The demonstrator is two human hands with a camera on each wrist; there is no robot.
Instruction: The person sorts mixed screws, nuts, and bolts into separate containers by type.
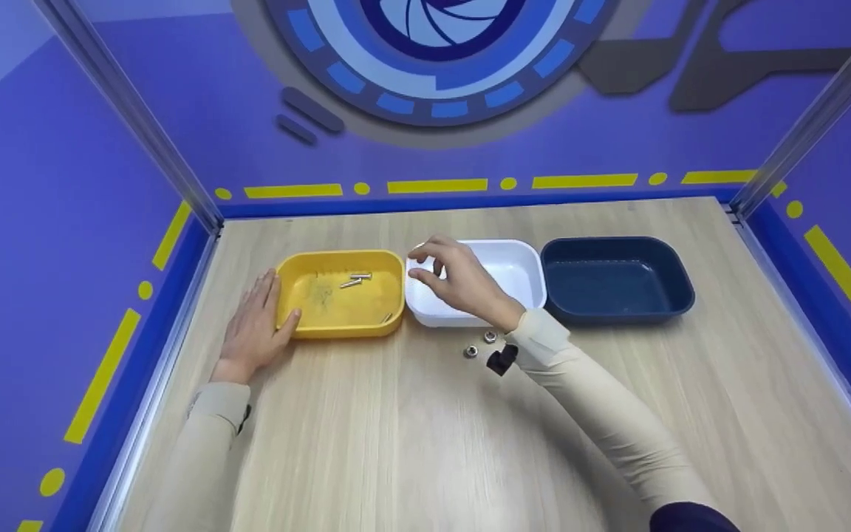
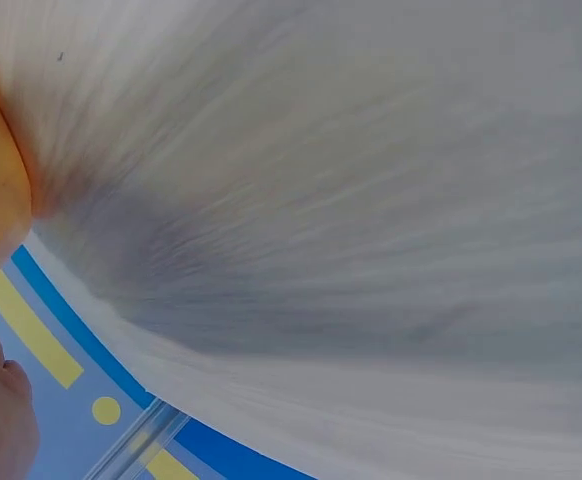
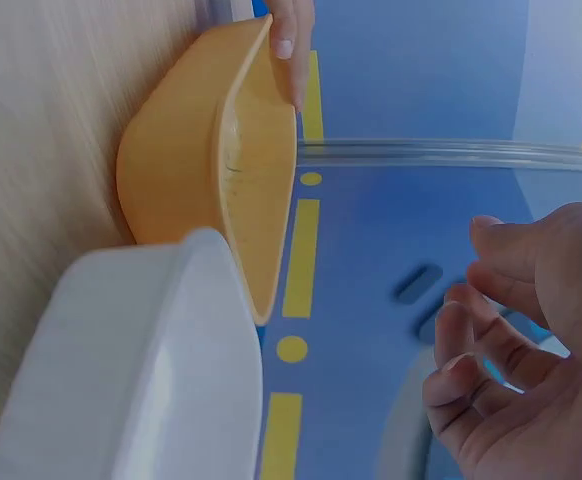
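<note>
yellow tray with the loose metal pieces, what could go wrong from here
The left hand rests against the side of the yellow tray; a push might slide it and shift the loose metal pieces inside.
Two small round metal parts lie loose on the table, close to the right sleeve in the head view; if the arm drops, it could knock them.
</note>
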